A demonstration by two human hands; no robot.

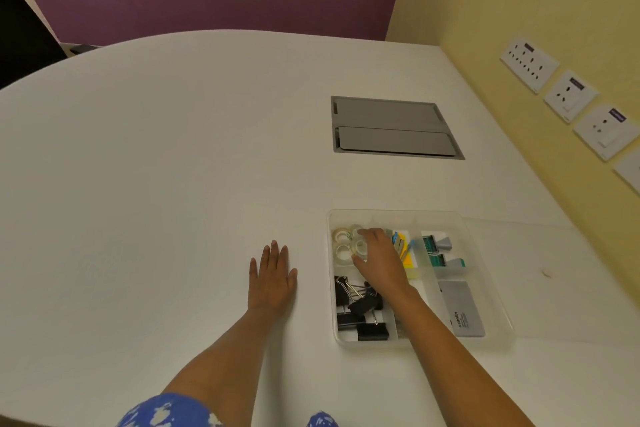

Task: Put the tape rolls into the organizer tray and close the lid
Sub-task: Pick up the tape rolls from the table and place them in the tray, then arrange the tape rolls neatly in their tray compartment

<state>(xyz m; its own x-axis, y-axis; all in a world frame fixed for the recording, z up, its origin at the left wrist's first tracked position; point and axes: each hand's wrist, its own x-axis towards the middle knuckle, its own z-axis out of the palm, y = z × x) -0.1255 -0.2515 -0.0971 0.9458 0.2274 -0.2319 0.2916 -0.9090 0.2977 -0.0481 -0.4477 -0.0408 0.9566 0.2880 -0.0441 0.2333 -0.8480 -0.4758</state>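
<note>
White tabletop [138, 184] fills most of the view, curved along its far edge. Farthest left, the left hand [273, 279] lies flat on it, palm down, fingers spread a little, its grip wide and holding nothing. Just to its right stands a clear plastic organizer tray [491, 302] divided into compartments. In the far left compartment lie the tape rolls [343, 243], clear and whitish, packed close together. The right hand [377, 260] reaches over them, its fingers curled down onto the rolls nearest the middle; whether the grip actually clasps a roll I cannot tell. Below, in the near left compartment, sits a heap of black binder clips [360, 305]. Coloured sticky flags and a yellow pad [405, 253] show past the knuckles. Farther right are green and grey clips [438, 251], and nearer, a grey card [462, 310]. The clear lid [554, 284] lies open flat on the tabletop, to the right of the tray.
</note>
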